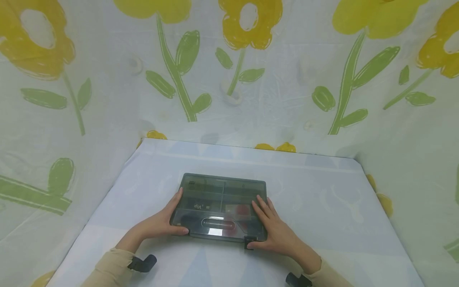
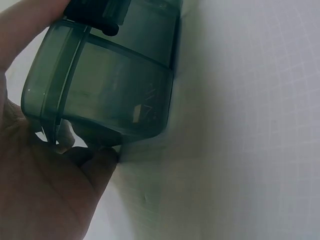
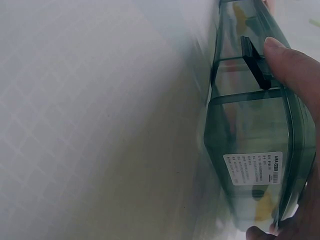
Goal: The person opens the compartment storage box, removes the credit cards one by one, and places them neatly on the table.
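A translucent dark green plastic storage box [image 1: 211, 191] with a divided inside lies on the table, its lid down. Red and pale items show through the lid at the right. My left hand [image 1: 161, 224] grips the box's left end, thumb at the front edge. Beside that thumb, a black latch [image 2: 95, 12] lies against the box wall. My right hand [image 1: 276, 231] holds the right end, fingers over the lid's edge. Its thumb touches another black latch [image 3: 256, 62], which stands out at an angle from the front. A white printed label [image 3: 254, 168] is on the right side wall.
The box rests on a pale patterned table cover [image 1: 315, 215]. A curtain with yellow flowers [image 1: 251, 79] hangs behind the table and along both sides. Black wrist mounts [image 1: 143, 263] sit at both sleeves.
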Tool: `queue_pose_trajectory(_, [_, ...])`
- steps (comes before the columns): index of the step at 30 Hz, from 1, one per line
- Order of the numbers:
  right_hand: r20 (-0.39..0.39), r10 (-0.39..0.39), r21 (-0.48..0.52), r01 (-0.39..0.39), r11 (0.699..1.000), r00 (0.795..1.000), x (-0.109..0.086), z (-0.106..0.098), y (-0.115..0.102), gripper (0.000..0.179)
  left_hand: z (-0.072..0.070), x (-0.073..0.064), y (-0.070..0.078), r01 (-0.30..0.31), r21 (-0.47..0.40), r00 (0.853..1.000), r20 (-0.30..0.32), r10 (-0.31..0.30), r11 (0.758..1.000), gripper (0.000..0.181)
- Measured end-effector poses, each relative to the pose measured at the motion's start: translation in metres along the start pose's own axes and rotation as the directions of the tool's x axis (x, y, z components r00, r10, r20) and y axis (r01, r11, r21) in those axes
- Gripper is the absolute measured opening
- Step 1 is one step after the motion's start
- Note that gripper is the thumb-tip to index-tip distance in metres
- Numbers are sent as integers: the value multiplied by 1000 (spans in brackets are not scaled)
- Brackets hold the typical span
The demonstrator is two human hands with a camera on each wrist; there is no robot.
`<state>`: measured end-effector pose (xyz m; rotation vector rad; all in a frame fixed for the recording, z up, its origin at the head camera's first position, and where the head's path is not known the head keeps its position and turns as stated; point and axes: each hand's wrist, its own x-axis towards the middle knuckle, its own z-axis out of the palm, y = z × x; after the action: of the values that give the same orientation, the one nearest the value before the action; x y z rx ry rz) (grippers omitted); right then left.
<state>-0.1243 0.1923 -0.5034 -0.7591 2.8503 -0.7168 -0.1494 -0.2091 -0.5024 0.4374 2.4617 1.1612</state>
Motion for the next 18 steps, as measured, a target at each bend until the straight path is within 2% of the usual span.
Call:
queue_pose_trajectory(7, [-1, 1, -2, -1, 1000, 1000, -1, 0, -1, 125, -2, 1, 1, 22, 14, 1000, 12, -22, 1000, 140])
queue_pose_trajectory(15, [4, 4, -7, -4, 1000, 1000, -1, 0, -2, 125, -3, 1, 1, 19, 12, 1000, 13, -19, 1000, 143])
queue_pose_trajectory(18, [4, 9, -4, -9, 1000, 1000, 0, 1, -1, 125, -2, 3, -1, -2, 67, 1000, 1, 2, 998, 149])
